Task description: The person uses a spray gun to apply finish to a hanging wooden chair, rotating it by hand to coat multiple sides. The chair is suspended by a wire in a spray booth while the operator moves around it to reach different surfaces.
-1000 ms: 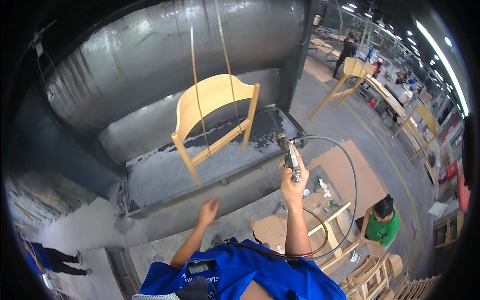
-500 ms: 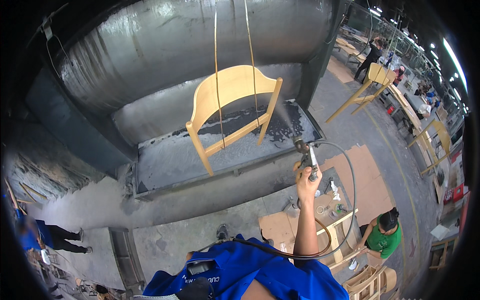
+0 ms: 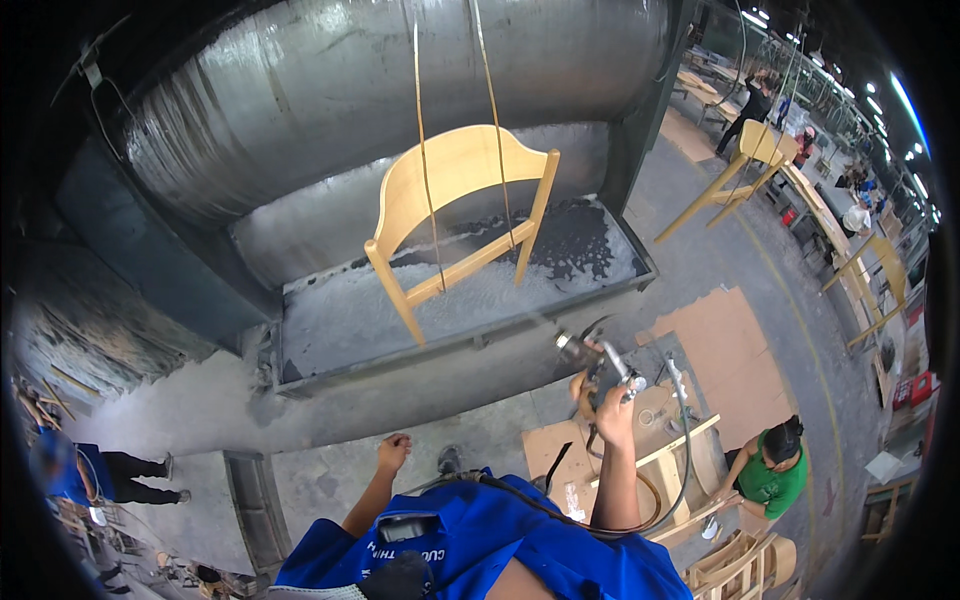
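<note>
The right hand (image 3: 612, 408) is wrapped around a spray gun (image 3: 592, 362), raised at arm's length with its nozzle aimed toward 11 o'clock at a pale wooden chair frame (image 3: 455, 215) that hangs from two thin straps (image 3: 422, 150) in front of a curved metal spray booth wall (image 3: 330, 110). Compared with a second ago, the chair has swung so its curved back now faces more squarely toward the gun, and the gun has shifted lower and to the chair's 5 o'clock side; I judge the spraying is moving on to the legs and lower rails. A faint mist line runs from the nozzle toward the chair's nearest leg. The left hand (image 3: 394, 452) has dropped from a half-raised reach to a loosely curled fist, holding nothing, down near the blue shirt (image 3: 500, 545). A dark hose (image 3: 560, 515) loops from the gun past the shirt. Below the chair lies a crusted tray (image 3: 340, 320). At 4 o'clock a person in green (image 3: 765, 480) crouches by cardboard sheets (image 3: 730, 330), and more chairs (image 3: 745, 160) stand at 2 o'clock.
</note>
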The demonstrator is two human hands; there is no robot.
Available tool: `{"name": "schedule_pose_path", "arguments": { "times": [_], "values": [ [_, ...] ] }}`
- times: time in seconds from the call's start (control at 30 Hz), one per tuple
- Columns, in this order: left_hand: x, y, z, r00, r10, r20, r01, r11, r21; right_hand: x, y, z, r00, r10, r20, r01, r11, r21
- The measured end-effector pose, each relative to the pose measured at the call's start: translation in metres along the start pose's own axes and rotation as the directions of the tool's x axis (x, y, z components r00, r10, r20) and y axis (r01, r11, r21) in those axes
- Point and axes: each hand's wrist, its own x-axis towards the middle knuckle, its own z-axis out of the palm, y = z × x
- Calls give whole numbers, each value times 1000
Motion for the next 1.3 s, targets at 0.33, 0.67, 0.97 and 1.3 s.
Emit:
{"name": "schedule_pose_path", "arguments": {
  "times": [0.33, 0.67, 0.97, 1.3],
  "values": [
    [-42, -48, 9, 974, -224, 44, 214, 962, 168, 9, 40, -36, 971, -162, -177, 110, 956, -271],
    [-42, -47, 14, 992, -116, 41, 109, 984, 143, 0, 51, -60, 998, 33, -48, -42, 981, -190],
    [-12, 2, 47, 992, 53, 112, -63, 994, 93, 10, 66, -59, 908, -260, -327, 86, 883, -462],
    [11, 71, 55, 986, 146, 74, -145, 989, -23, -31, 38, -80, 969, 188, 162, -173, 980, -99]
  ]
}}
